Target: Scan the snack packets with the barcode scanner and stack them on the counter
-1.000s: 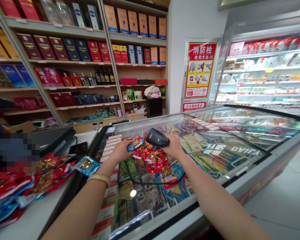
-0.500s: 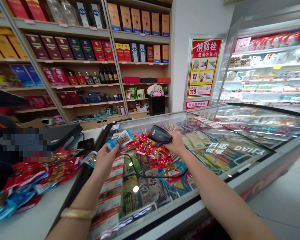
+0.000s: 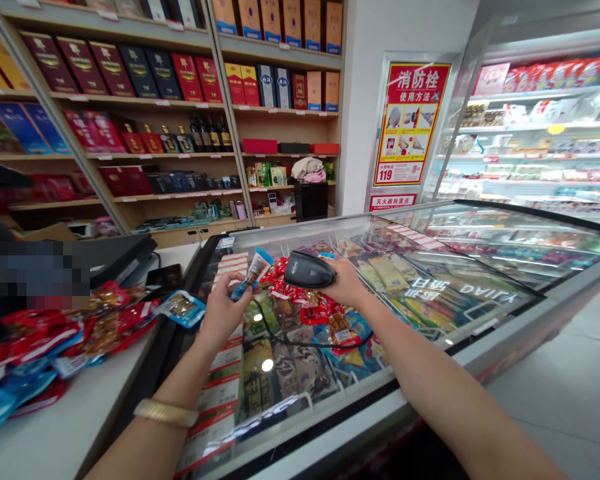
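While right hand (image 3: 347, 285) grips black barcode scanner (image 3: 307, 270), left hand (image 3: 221, 313)'s grip pinches snack packet (image 3: 257, 268) low, leaving its label exposed.

"消防栓", "使用方法" and "119" are printed on the poster (image 3: 411, 125), "灭火器放置点" on the sign (image 3: 393, 201) below, "DAI" on the freezer glass (image 3: 340, 393).

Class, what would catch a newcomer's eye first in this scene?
Probably the black scanner in the right hand, above red snack packets on the glass-topped freezer. Beside it, the left hand holds a small blue-edged packet. A bright red and yellow poster stands out on the wall behind, between the shelves of boxes and the lit display case.
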Motion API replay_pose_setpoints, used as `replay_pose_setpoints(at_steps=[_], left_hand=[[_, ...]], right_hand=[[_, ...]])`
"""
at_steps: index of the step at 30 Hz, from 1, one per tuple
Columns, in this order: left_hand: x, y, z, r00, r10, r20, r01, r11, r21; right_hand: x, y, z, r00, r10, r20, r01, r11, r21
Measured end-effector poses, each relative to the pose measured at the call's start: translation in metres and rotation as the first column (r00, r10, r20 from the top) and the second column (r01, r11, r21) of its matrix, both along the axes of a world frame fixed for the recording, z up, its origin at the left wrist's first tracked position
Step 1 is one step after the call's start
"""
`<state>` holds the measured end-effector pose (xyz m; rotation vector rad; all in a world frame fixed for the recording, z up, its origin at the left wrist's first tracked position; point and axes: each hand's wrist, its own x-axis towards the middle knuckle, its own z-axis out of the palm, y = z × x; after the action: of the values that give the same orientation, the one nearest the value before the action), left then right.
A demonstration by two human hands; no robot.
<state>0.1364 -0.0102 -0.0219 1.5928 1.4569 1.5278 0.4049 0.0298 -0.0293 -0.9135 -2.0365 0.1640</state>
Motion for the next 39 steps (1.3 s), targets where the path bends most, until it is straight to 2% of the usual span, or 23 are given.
replay_pose_setpoints(at_steps=[7,12,14,16,18,19,21,23,25,28,33,36,39], left_hand=[[-0.001,-0.001,0.001,1.000,0.005,-0.006,-0.005,1.000,-0.011],[-0.002,0.003,-0.006,1.000,-0.002,0.014,0.002,0.999,-0.043],[-0.006,0.007,-0.006,0.999,0.045,0.001,-0.045,0.999,-0.018],[-0.017,0.009,0.001,0.984,0.169,-0.058,-0.167,0.985,0.041],[-0.034,0.006,0.014,0.915,0.370,-0.159,-0.354,0.928,0.121],[-0.045,0.002,0.022,0.849,0.486,-0.207,-0.460,0.873,0.163],[-0.067,-0.009,0.036,0.681,0.685,-0.260,-0.645,0.728,0.231],[-0.088,-0.022,0.043,0.535,0.803,-0.263,-0.764,0.593,0.253],[-0.105,-0.031,0.042,0.470,0.845,-0.254,-0.813,0.527,0.249],[-0.123,-0.032,0.030,0.472,0.832,-0.290,-0.812,0.539,0.224],[-0.135,-0.017,0.014,0.462,0.740,-0.488,-0.784,0.598,0.165],[-0.130,-0.015,0.015,0.460,0.705,-0.540,-0.783,0.609,0.129],[-0.116,-0.019,0.025,0.423,0.752,-0.506,-0.797,0.574,0.187]], right_hand=[[-0.001,0.000,0.001,0.999,-0.017,0.031,0.017,1.000,-0.006],[-0.001,0.000,-0.001,0.998,-0.050,0.040,0.050,0.999,-0.019],[0.000,0.000,-0.002,0.998,-0.054,0.015,0.055,0.998,-0.019],[0.000,0.000,-0.003,0.999,-0.052,-0.014,0.052,0.999,-0.013],[0.000,0.000,-0.004,0.998,-0.052,-0.042,0.052,0.999,-0.008],[0.001,0.000,-0.004,0.997,-0.053,-0.051,0.053,0.999,-0.009],[0.001,-0.001,-0.003,0.996,-0.053,-0.076,0.053,0.999,-0.005],[0.001,-0.002,-0.003,0.994,-0.043,-0.101,0.043,0.999,-0.001],[0.001,-0.003,-0.004,0.993,-0.026,-0.115,0.027,1.000,0.006],[0.001,-0.002,-0.005,0.995,-0.012,-0.102,0.013,1.000,0.011],[0.004,0.002,-0.007,0.996,-0.068,-0.062,0.068,0.998,-0.001],[0.006,0.004,-0.009,0.994,-0.099,-0.056,0.100,0.995,0.020],[0.008,0.007,-0.009,0.988,-0.149,-0.046,0.150,0.989,0.021]])
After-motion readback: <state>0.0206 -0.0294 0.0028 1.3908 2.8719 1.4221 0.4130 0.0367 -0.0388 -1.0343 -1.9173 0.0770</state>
